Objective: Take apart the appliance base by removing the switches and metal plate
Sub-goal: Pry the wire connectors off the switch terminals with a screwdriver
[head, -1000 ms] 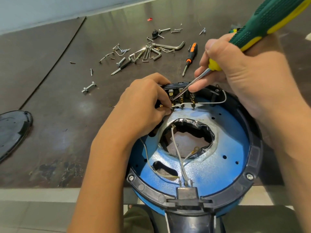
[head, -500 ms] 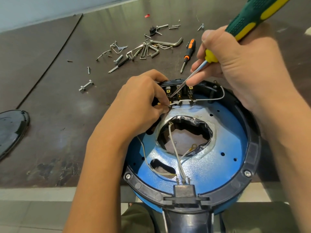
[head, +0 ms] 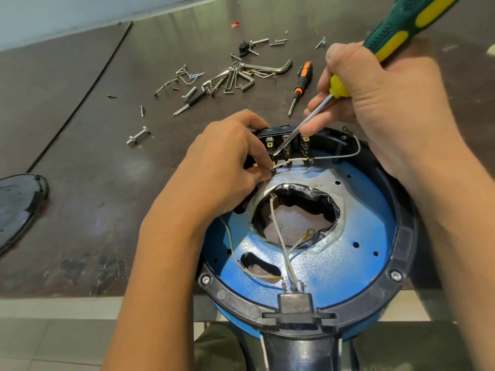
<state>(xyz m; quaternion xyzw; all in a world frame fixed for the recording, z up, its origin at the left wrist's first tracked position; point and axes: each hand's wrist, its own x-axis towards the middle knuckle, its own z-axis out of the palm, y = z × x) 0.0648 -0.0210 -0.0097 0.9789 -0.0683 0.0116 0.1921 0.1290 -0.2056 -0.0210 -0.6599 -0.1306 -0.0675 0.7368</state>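
1. The blue appliance base (head: 348, 263) sat at the table's (head: 107, 183) near edge, with its switches (head: 305, 145) at the far rim.
2. The left hand (head: 227, 167) pinched a white wire (head: 289, 162) beside them. The right hand (head: 375, 103) was curled round the green screwdriver (head: 401, 29).
3. A slipped tip might jab those pinching fingers.
4. I counted three terminals, two screwdrivers and two rim screws.
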